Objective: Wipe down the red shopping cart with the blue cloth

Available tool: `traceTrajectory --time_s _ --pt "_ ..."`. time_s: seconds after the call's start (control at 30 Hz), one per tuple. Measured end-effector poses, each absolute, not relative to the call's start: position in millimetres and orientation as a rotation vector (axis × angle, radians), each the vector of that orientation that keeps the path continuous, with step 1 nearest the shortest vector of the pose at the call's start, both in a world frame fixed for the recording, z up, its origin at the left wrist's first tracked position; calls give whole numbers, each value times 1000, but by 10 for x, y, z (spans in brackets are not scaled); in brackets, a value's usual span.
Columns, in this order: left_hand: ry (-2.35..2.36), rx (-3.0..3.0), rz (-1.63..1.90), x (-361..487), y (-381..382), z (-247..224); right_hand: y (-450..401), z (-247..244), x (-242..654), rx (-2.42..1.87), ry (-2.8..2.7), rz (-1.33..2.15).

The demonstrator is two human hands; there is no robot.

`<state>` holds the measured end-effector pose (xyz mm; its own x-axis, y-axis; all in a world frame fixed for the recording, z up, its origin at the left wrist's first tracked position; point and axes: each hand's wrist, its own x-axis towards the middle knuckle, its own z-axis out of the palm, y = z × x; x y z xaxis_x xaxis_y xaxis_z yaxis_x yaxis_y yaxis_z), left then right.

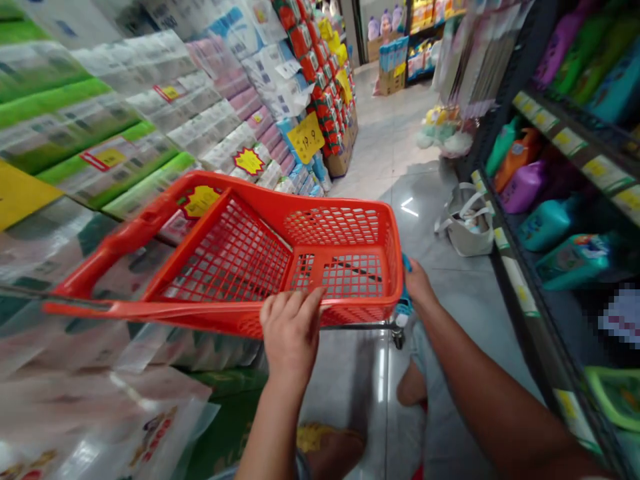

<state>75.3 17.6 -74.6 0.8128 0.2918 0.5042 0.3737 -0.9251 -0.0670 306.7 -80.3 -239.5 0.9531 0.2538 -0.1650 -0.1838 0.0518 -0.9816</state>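
One red cart (pixel 360 312), slanted across the grey floor (pixel 465 297)

The cart stands between stacked paper packs (pixel 145 60) — too many to count — and one shelf rack (pixel 565 315) on the right, its handle end toward the packs. The person's left grip (pixel 291 330) is closed on the cart's near rim. The right grip (pixel 419 283) is at the front end, beside one small blue piece (pixel 407 263); its fingers are mostly hidden, so I cannot tell whether it is closed. One caster (pixel 398 333) shows below that end.

One white bag (pixel 470 232) sits on the floor, just beside the rack. Five bottles (pixel 525 185) show on the rack's middle level — one green, one orange, one purple, two teal. Two starburst tags (pixel 249 161) and one large slanted yellow card (pixel 306 137) mark the packs near the cart. Three purple bottles (pixel 385 22) stand far back.
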Motion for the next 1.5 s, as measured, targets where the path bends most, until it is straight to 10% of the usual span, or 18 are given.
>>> traceTrajectory --time_s 1.5 --pt "-932 -2491 -672 104 261 -476 -894 -2094 2109 -1570 -267 -116"
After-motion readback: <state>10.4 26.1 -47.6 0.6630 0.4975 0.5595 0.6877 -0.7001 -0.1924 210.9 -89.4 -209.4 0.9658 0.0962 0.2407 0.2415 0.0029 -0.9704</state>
